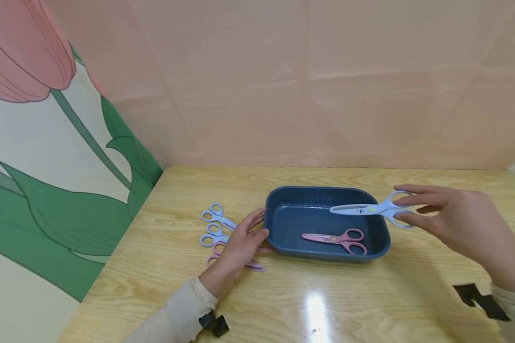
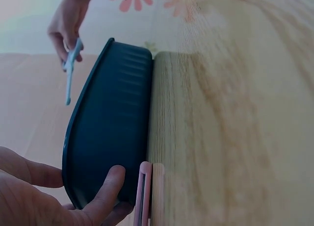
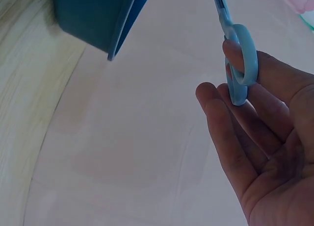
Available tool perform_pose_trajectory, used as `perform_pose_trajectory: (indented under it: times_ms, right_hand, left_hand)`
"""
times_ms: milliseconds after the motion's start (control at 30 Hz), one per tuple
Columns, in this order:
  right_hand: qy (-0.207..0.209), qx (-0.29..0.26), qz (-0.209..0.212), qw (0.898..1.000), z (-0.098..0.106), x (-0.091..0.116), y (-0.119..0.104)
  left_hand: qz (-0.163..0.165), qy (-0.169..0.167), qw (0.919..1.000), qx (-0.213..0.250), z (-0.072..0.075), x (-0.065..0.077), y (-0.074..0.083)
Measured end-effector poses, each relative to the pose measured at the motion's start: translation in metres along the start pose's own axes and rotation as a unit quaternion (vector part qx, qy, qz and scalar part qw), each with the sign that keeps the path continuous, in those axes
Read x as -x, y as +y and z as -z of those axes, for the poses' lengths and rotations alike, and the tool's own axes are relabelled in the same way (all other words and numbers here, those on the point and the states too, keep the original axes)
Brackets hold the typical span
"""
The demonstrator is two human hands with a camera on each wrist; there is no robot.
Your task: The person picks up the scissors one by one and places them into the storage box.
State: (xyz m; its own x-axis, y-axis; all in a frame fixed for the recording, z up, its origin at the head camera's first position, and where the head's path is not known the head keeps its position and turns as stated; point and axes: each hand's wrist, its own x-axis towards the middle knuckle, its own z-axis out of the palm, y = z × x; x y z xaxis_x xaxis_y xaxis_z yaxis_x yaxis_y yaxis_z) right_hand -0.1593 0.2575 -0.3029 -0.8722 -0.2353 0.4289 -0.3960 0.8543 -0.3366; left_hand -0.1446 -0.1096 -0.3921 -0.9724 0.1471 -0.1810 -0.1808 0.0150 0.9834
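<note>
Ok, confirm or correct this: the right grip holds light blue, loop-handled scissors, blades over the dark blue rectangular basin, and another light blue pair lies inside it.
One error: pink scissors, not light blue, lie inside the dark blue rectangular basin, as the head view shows. The right grip does hold light blue scissors, blades over the basin.

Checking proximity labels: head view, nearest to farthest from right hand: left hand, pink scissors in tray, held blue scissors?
1. Held blue scissors: in the right hand.
2. Pink scissors: inside the tray, near side.
3. Left hand: at the tray's left end.
</note>
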Motion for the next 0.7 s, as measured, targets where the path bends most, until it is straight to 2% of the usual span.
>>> perform_pose_trajectory:
  times_ms: [400,700]
  right_hand:
    - [-0.009,0.037,0.05,0.998,-0.007,-0.021,-0.006]
    - [-0.032,0.03,0.021,0.999,-0.009,-0.034,-0.007]
  left_hand:
    - [0.005,0.004,1.0,0.002,0.001,0.0,0.0]
    - [0.009,0.0,1.0,0.0,0.001,0.0,0.0]
